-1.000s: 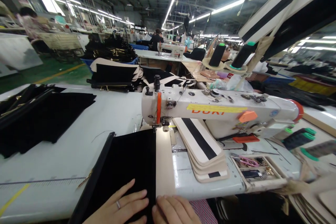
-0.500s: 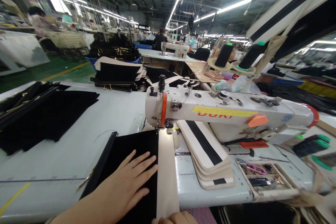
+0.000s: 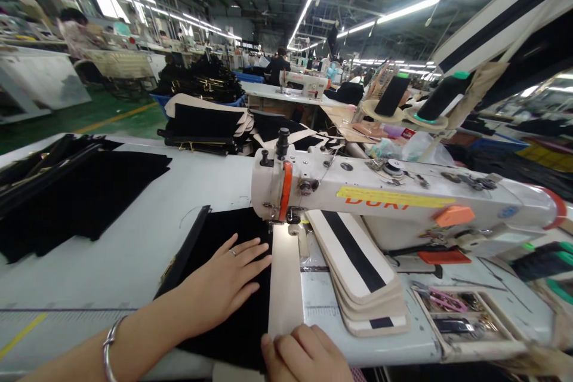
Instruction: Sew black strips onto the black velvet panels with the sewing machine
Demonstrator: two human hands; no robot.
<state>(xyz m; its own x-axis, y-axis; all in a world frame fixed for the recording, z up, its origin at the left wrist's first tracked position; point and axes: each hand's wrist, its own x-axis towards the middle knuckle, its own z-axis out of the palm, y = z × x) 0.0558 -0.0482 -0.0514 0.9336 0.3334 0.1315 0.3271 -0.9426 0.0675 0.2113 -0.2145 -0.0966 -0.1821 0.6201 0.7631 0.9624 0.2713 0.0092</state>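
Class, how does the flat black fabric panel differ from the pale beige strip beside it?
The flat black fabric panel is dark; the pale beige strip is light. The panel looks wide; the strip, narrow. The left hand lies spread over the panel; the right hand touches the strip's near end. Both reach the white sewing machine.

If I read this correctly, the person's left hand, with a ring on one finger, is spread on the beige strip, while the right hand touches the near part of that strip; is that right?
Not quite: the head view shows the left hand, with its ring, spread on the black fabric. The right hand does touch the near part of the beige strip.
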